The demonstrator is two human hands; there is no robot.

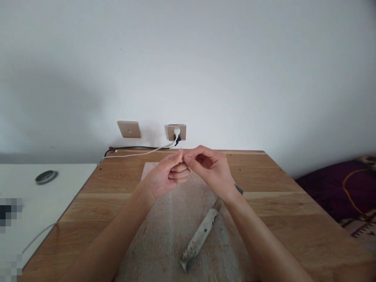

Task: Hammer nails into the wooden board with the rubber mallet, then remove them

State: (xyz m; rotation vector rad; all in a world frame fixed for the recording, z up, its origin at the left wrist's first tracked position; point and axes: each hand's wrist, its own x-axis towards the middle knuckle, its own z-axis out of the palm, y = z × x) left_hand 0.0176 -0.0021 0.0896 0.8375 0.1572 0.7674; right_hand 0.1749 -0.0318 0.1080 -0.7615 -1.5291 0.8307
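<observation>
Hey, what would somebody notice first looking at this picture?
The left hand and right hand meet fingertip to fingertip, pinched, above the middle of the wooden table; anything between them is too small to tell. Under them a knife with a worn handle lies on a pale cutting board.

Where the fingertips of my left hand (pixel 164 177) and right hand (pixel 214 170) meet, anything pinched between them is too small to make out. My right wrist hides the middle of the knife (pixel 199 237). The cutting board (pixel 164 239) runs off the near edge. A blurred patch (pixel 10 211) covers part of the white desk (pixel 58 196) on the left.
</observation>
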